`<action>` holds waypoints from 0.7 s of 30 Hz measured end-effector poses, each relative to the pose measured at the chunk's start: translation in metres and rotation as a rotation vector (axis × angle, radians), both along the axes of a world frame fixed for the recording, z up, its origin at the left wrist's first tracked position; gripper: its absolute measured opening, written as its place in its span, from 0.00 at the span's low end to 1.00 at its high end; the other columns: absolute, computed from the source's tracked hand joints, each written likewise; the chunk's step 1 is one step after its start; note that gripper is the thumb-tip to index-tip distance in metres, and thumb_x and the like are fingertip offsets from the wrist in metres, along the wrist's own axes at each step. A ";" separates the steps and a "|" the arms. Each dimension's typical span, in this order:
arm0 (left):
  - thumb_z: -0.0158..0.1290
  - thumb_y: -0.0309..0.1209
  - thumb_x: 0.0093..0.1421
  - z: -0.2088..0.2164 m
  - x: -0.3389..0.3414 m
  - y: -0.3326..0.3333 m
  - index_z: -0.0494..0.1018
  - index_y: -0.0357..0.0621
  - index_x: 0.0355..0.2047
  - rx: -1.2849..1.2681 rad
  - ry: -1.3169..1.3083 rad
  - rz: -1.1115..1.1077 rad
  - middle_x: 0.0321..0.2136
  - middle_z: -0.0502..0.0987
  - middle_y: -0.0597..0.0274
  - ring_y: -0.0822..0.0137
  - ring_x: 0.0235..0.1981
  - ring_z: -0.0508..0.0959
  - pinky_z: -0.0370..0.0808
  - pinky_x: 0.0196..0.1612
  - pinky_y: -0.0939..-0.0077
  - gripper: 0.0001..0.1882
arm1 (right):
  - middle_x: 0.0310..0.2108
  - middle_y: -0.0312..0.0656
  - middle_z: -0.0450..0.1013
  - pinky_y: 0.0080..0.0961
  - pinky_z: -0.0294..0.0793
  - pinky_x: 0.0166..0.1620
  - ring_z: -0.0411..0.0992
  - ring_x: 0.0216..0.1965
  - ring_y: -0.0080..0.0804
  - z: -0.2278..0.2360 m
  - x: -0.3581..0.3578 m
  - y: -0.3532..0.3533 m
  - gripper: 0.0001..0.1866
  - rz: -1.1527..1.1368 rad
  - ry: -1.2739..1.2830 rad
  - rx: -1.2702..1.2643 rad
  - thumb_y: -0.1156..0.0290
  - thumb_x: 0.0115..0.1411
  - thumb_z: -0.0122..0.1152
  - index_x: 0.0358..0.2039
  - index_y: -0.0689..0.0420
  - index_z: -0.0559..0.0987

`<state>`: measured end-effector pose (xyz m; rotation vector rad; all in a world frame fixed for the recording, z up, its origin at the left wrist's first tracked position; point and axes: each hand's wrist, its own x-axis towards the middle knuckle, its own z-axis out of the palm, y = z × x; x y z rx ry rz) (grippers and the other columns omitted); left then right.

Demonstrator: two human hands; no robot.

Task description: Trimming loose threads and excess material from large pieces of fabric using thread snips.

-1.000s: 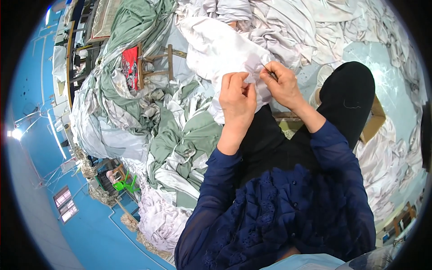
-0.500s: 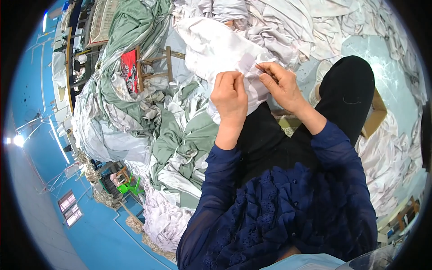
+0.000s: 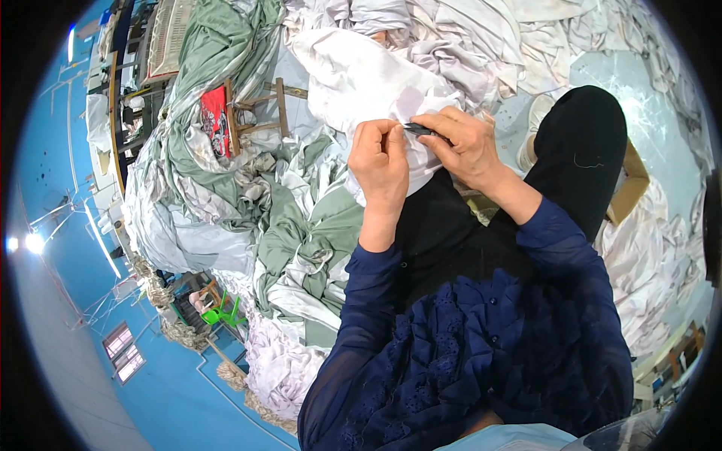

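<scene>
Partly hidden in right grip [image 3: 470, 146] (clamped around it): dark tool [image 3: 421, 130], tip near left grip [image 3: 381, 159], pinched together, contents hard to make out. Under both: white cloth [image 3: 353, 71].

White cloth [image 3: 361, 75], black tool [image 3: 423, 131], navy blouse [image 3: 466, 353]

1. A pale, shiny floor [image 3: 611, 74] is seen at upper right.
2. At the top, it is covered by rumpled white cloth [image 3: 556, 37].
3. At right, a cardboard box [image 3: 630, 192] and a white fabric heap [image 3: 635, 278] are borne.
</scene>
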<state>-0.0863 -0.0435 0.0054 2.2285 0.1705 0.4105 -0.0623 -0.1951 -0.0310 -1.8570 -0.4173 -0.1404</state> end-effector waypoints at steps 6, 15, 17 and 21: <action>0.58 0.19 0.56 -0.003 0.000 0.002 0.73 0.37 0.28 -0.005 0.007 -0.018 0.24 0.73 0.58 0.67 0.21 0.73 0.69 0.25 0.74 0.05 | 0.30 0.42 0.77 0.27 0.73 0.30 0.75 0.26 0.35 -0.004 0.000 0.002 0.14 0.006 -0.040 -0.016 0.74 0.52 0.67 0.41 0.57 0.83; 0.57 0.18 0.58 -0.001 0.000 -0.001 0.72 0.37 0.28 -0.029 -0.006 -0.026 0.24 0.73 0.60 0.69 0.20 0.73 0.69 0.24 0.76 0.05 | 0.30 0.42 0.77 0.27 0.72 0.29 0.75 0.26 0.35 -0.004 0.002 0.001 0.13 0.022 -0.005 0.025 0.75 0.52 0.67 0.41 0.57 0.83; 0.57 0.18 0.58 -0.001 0.000 -0.001 0.72 0.36 0.28 -0.068 0.002 -0.015 0.25 0.73 0.60 0.70 0.19 0.73 0.70 0.23 0.78 0.04 | 0.28 0.42 0.76 0.26 0.72 0.29 0.73 0.25 0.35 -0.003 0.002 0.001 0.14 0.025 0.009 0.051 0.76 0.51 0.68 0.40 0.57 0.83; 0.57 0.18 0.58 -0.003 -0.002 0.002 0.72 0.36 0.29 -0.220 0.011 0.017 0.25 0.72 0.60 0.71 0.19 0.74 0.70 0.23 0.79 0.04 | 0.30 0.41 0.76 0.22 0.72 0.31 0.73 0.26 0.29 0.000 0.000 0.001 0.14 0.029 0.070 0.074 0.76 0.53 0.68 0.42 0.60 0.82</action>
